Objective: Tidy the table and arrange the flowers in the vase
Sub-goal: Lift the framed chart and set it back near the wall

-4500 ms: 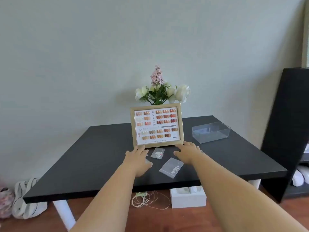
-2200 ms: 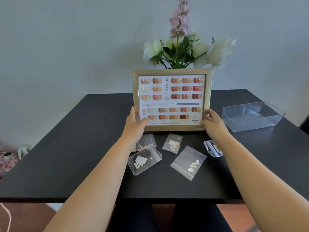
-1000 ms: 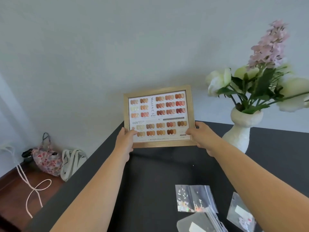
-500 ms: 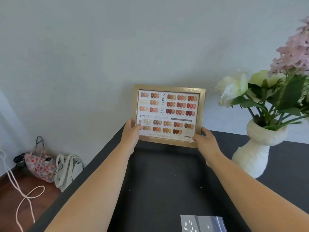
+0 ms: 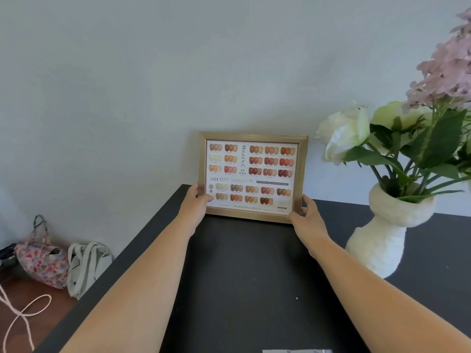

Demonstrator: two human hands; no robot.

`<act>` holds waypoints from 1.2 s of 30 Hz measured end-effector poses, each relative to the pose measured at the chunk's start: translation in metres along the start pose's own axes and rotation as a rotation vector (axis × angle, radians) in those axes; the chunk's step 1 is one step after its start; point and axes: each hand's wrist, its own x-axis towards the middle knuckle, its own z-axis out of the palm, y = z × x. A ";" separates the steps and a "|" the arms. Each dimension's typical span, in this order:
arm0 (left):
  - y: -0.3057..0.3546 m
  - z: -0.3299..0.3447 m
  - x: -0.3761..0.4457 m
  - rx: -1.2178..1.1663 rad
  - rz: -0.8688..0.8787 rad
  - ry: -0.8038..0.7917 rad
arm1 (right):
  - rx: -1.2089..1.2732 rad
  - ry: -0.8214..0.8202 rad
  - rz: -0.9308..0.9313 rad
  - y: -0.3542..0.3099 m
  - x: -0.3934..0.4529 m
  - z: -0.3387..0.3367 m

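Observation:
A gold picture frame [image 5: 252, 174] with a nail-colour chart stands upright at the back left corner of the black table [image 5: 249, 276], close to the wall. My left hand [image 5: 195, 203] grips its lower left corner, thumb on the front. My right hand [image 5: 307, 215] holds its lower right corner. To the right stands a white textured vase [image 5: 387, 233] with white roses [image 5: 344, 132], green leaves and a pink flower spike [image 5: 448, 64].
The table's left edge drops to a wooden floor with a floral bag [image 5: 42, 261], a white tote bag [image 5: 85, 263] and a pale cord [image 5: 17, 319]. A clear plastic bag's edge [image 5: 297, 350] shows at the bottom.
I lifted the frame from the table's middle, carried it left past the vase and lowered it at the back left corner. The small bags have slid out of sight below.

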 end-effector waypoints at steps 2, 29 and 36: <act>-0.002 0.002 -0.001 0.004 0.004 0.008 | -0.054 0.000 -0.010 0.005 0.000 -0.001; -0.038 0.024 -0.175 0.591 0.427 -0.265 | -0.811 -0.263 -0.299 0.028 -0.099 -0.051; -0.021 0.032 -0.233 0.762 0.483 -0.519 | -0.835 -0.514 -0.240 0.027 -0.162 -0.110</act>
